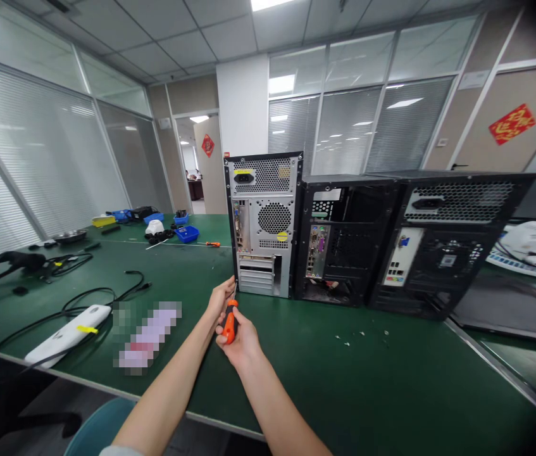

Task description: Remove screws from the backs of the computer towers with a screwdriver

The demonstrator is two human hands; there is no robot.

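Observation:
My right hand (245, 339) is wrapped round the orange and black handle of a screwdriver (230, 324). Its shaft points up and away, to the lower left corner of a silver-backed computer case (261, 247). At that same corner, the fingers of my left hand (220, 299) are drawn together beside the shaft and against the case edge. Whatever they pinch, and the screwdriver's tip, cannot be made out. The case stands upright with its rear side facing me, showing a power socket, a round fan grille and slot covers.
Two black computer cases (343, 253) (438, 253) stand to the right. Small scraps (362, 334) lie before them. At left are a white power strip (68, 335) with black cables and a blurred-out patch. Farther back are a blue tray (186, 234) and another screwdriver (212, 244).

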